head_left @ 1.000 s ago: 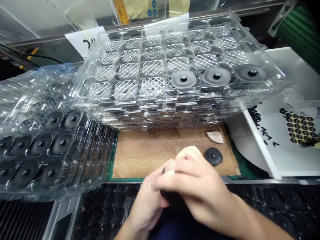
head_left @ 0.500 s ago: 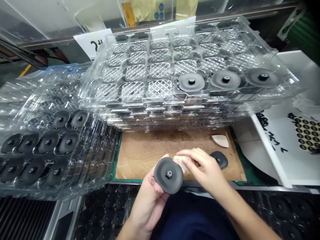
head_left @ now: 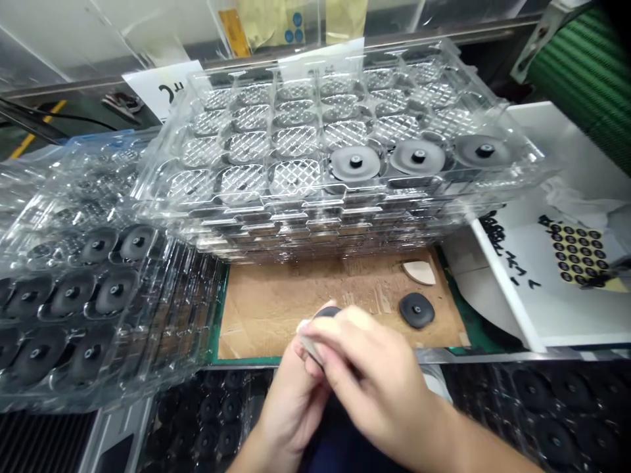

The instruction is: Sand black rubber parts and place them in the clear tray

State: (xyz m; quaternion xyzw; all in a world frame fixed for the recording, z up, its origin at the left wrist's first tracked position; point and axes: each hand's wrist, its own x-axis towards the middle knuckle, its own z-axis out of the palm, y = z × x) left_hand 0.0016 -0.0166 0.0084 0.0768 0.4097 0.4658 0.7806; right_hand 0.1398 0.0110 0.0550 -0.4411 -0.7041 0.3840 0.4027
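My left hand [head_left: 290, 401] grips a black round disc part [head_left: 328, 311]; only its top edge shows above my fingers. My right hand [head_left: 374, 381] lies over the disc with fingers closed, pressing a small pale piece [head_left: 308, 343] against it. Both hands hover at the near edge of a brown cardboard mat [head_left: 276, 302]. A second black disc [head_left: 417, 310] and a pale wedge-shaped piece [head_left: 420, 272] lie on the mat to the right. Behind it stands a stack of clear plastic trays [head_left: 315, 197]; the top tray holds three grey discs [head_left: 418, 156] in its front right pockets.
Clear trays with several black discs [head_left: 73, 295] are piled at the left. A white board [head_left: 537, 276] with a sheet of black dot stickers [head_left: 579, 255] sits at the right. Dark trays of black parts [head_left: 542, 407] run along the near edge. A green ribbed hose [head_left: 586, 72] is at top right.
Half a second ago the disc was held up face-on in my left hand with my right hand beside it. Now my right hand has come over the disc and covers it.
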